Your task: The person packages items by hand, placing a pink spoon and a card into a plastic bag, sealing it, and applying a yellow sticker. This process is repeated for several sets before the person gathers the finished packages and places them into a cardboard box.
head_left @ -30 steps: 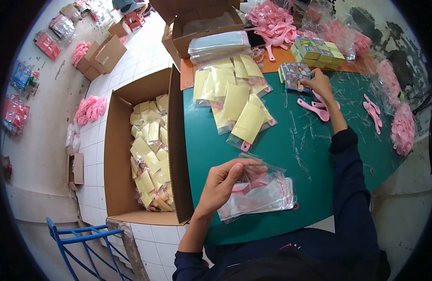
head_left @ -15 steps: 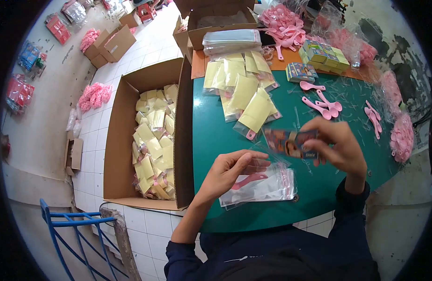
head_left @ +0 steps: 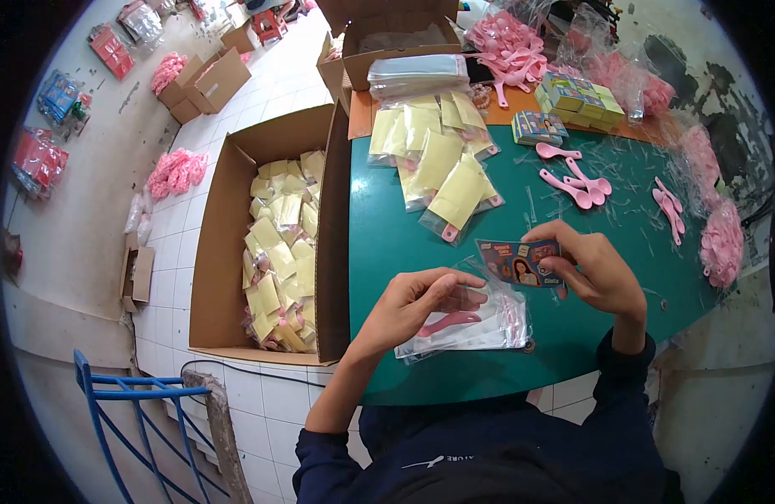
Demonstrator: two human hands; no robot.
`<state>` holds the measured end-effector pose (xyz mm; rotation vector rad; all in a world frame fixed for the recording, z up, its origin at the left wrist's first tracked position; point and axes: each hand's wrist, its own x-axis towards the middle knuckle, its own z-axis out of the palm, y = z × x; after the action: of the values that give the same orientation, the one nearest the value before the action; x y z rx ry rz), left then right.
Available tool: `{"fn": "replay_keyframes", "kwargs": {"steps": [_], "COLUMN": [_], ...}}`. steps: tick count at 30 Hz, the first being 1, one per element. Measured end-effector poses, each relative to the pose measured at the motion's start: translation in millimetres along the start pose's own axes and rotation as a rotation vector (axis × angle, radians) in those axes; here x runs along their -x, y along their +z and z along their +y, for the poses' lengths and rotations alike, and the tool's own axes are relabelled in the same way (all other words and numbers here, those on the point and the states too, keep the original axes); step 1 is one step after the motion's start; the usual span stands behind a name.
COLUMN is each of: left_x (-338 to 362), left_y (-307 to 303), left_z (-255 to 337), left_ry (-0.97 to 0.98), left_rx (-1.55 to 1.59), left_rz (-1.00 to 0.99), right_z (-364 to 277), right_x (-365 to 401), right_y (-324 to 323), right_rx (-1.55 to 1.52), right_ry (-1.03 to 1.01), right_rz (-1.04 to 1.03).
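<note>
In my right hand (head_left: 593, 269) is a dark printed card (head_left: 519, 263), pinched by its right end, its picture side facing up. My left hand (head_left: 421, 307) holds a clear plastic bag (head_left: 476, 294) with its fingers curled; a pink spoon (head_left: 449, 324) shows in the bag under the hand. Beneath lies a stack of clear bags (head_left: 497, 329) on the green table (head_left: 455, 378). The card's left end is close to the raised bag edge; whether they touch is hard to tell.
Filled packets with yellow cards (head_left: 438, 164) lie beyond my hands. Loose pink spoons (head_left: 575, 190), a card stack (head_left: 539, 128) and bagged spoons (head_left: 722, 244) are to the right. A carton of packets (head_left: 213, 294) stands left of the table, near a blue metal frame (head_left: 136, 395).
My right hand has moved slightly left and down with the card, which now appears sharper. My left hand has hardly moved. The whole view has shifted slightly.
</note>
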<state>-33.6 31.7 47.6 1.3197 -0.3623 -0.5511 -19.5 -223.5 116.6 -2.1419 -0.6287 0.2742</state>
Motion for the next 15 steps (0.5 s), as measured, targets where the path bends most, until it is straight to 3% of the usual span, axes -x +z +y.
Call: {"fn": "replay_keyframes", "kwargs": {"steps": [4,7,10,15], "left_x": [1,0,1,4], "left_y": [0,-2,-1,6], "left_z": [-4,-8,-9,-5], "left_ry": [-0.02,-0.015,-0.038,-0.064], "left_rx": [-0.005,-0.036,-0.09,-0.038], "left_rz": [-0.019,-0.042,-0.034,0.023], "right_z": [-3,-5,-4,-10], "right_x": [9,12,4,9], "right_y": [4,-2,3,5], "right_rx": [0.002,-0.432,-0.134,0.076], "right_ry": [-0.059,-0.07,0.093,-0.092], "right_rz": [0.244,0.104,0.009,0.078]}}
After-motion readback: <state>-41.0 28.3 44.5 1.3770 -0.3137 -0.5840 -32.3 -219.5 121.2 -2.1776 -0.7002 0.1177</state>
